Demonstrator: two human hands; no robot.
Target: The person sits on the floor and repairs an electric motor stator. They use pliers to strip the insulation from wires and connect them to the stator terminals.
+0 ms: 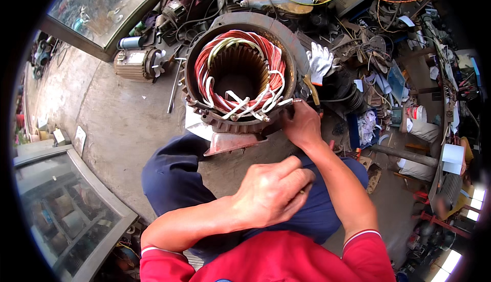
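Note:
A large motor stator housing [217, 30] stands upright before me, with red and white winding leads [204, 59] looped inside its rim and white lead ends over the front edge. My right hand [302, 123] is at the housing's right front, beside the lead ends, fingers curled on something I cannot make out. My left hand [273, 192] is closed in front of my lap, round something small and mostly hidden. Yellow-handled cutters [312, 90] and white gloves [321, 59] lie right of the housing. A pinkish metal box [230, 144] sticks out from its front.
A small motor [134, 64] and a metal rod [173, 92] lie to the left. Framed glass panels [71, 200] stand at lower left. Cables, motor parts and scrap [373, 41] crowd the back and right, with a blue bin [365, 131] of white material.

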